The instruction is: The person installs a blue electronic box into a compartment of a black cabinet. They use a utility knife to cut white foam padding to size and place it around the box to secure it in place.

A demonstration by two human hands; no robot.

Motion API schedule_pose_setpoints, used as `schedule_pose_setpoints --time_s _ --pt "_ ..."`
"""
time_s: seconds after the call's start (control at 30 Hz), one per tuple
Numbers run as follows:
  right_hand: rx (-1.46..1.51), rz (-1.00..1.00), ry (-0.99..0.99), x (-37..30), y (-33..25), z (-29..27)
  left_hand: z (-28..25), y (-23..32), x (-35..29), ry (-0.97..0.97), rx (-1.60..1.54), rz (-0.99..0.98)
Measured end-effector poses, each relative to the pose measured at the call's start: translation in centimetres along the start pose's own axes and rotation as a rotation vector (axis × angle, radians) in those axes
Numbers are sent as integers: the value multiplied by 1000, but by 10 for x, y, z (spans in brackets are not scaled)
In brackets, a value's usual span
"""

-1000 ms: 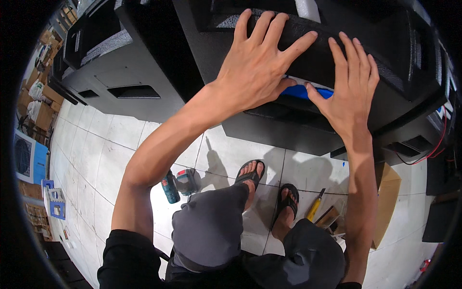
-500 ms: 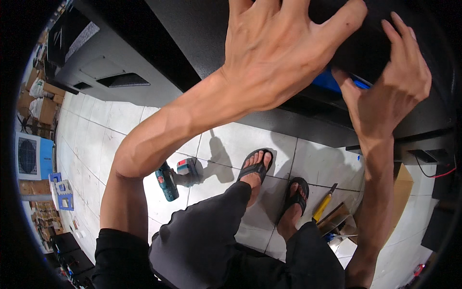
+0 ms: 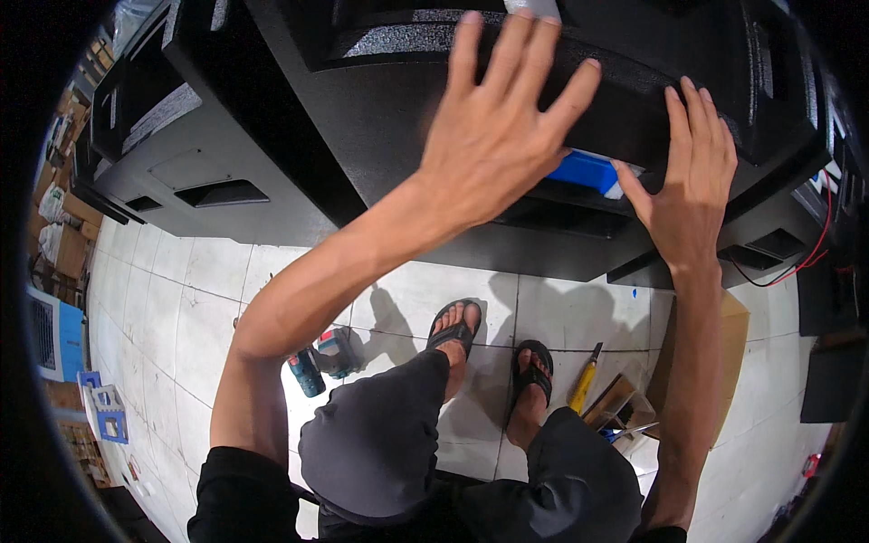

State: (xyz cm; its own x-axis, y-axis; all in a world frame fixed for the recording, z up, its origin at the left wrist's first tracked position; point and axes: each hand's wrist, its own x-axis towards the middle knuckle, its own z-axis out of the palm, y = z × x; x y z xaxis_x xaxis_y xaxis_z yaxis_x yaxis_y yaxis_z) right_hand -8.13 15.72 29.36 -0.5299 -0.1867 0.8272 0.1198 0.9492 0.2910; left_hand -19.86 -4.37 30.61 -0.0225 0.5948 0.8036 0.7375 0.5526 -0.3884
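Across the upper part of the view stands a large black cabinet (image 3: 371, 113) with a textured coating and recessed openings. My left hand (image 3: 498, 131) lies over its front with fingers spread, holding nothing I can see. Further right, my right hand (image 3: 692, 181) is against the same cabinet, its fingers stretched upward and its thumb out to the side. Between the two hands is a blue block-like piece (image 3: 584, 172) with a whitish end, partly covered by my left hand. The tip of my right thumb is close to that end; whether it touches, I cannot tell.
More cabinets (image 3: 222, 213) stand to the left. A cordless drill (image 3: 308, 373) lies on the tiled floor, left of my sandalled feet. To the right are a yellow-handled tool (image 3: 584, 385), a clear box of small items (image 3: 625, 407) and cardboard (image 3: 724, 362). Red wire (image 3: 815, 240) hangs at far right.
The view has shifted, showing more of the cabinet's upper part. Both hands appear further left, and the left one lower. More of the blue piece shows between them.
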Motion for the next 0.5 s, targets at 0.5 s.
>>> schedule_pose_setpoints --time_s 0.5 --pt "-7 92 13 -3 -27 -5 31 36 -3 178 -54 -88"
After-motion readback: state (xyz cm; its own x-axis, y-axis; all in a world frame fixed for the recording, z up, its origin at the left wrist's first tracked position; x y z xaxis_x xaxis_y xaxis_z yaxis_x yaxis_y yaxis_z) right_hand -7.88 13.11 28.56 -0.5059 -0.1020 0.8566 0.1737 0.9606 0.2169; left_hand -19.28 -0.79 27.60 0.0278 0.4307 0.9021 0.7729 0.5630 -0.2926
